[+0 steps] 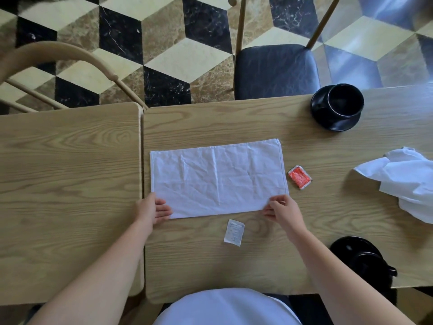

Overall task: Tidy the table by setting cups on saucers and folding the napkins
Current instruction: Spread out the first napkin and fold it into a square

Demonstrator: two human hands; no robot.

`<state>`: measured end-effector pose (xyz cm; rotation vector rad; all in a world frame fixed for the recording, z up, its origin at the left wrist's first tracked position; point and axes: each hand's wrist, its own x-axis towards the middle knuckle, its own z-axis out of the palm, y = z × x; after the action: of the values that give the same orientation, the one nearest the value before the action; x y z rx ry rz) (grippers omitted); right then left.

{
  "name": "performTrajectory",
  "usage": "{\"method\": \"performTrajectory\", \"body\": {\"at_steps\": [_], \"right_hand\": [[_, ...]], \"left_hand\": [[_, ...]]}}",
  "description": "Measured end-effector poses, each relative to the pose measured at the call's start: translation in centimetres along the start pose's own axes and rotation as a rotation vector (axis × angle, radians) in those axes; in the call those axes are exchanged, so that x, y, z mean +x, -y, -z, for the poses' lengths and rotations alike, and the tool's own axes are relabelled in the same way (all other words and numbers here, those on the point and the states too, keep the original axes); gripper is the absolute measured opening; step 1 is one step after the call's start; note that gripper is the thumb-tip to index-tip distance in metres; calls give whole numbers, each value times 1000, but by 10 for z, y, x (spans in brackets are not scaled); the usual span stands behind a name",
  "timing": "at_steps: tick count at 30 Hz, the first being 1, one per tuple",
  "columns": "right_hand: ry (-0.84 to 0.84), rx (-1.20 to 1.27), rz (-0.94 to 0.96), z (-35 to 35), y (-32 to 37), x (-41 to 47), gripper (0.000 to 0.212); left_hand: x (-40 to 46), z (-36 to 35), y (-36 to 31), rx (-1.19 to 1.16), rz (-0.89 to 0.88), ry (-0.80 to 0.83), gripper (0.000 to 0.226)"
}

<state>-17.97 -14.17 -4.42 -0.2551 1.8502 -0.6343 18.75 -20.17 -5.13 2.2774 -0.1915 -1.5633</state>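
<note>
Both hands, left hand (154, 208) and right hand (282, 208), pinch napkin (218, 178) corners; cup (345, 100) sits on saucer (337, 124).

The white sachet (233, 232) on the counter (70, 184) bore faint print, too small to read.

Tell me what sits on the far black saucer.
A black cup stands on the saucer. Its inside looks dark; contents cannot be told. The saucer's middle is hidden beneath it.
</note>
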Motion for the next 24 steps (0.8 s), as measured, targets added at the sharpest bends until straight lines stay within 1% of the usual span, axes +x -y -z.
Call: {"method": "performTrajectory", "body": {"at_steps": [3,5,7,8,9,11,12,13,16,17,18,20,21,22,24], "right_hand": [[-94,46,-15,10,0,5,15],[-186,35,-7,19,-1,7,12],[-302,-48,21,28,1,7,6],[-341,-127,43,31,2,6,5],[-361,-221,72,33,4,5,7],[-375,-360,180,32,11,6,9],[-380,-397,250,29,17,7,7],[-381,-428,322,25,26,8,6],[-301,-575,497,14,62,21,17],[-253,-662,542,11,76,28,23],[-206,-752,585,8,91,34,29],[-131,-905,668,0,120,50,36],[-110,-958,691,-5,132,57,37],[-97,-1000,687,-10,143,63,37],[-68,-1074,620,-17,158,74,38]], "left_hand": [[2,5,-3,-86,-34,-114,21],[1,5,-3,-143,-112,-310,25],[-2,1,-1,-141,-212,-537,34],[-7,-7,-1,-107,-242,-586,32],[-17,-19,1,-74,-260,-569,29],[-44,-55,3,-46,-273,-409,20],[-58,-75,4,-53,-221,-299,16],[-72,-96,7,-89,-109,-168,14],[-109,-148,14,-351,416,290,18],[-120,-163,16,-421,553,409,22],[-130,-177,19,-475,654,495,28],[-147,-204,23,-592,787,592,40],[-154,-217,25,-666,819,597,45],[-160,-229,26,-730,828,570,47],[-171,-248,31,-784,808,502,46]]}}
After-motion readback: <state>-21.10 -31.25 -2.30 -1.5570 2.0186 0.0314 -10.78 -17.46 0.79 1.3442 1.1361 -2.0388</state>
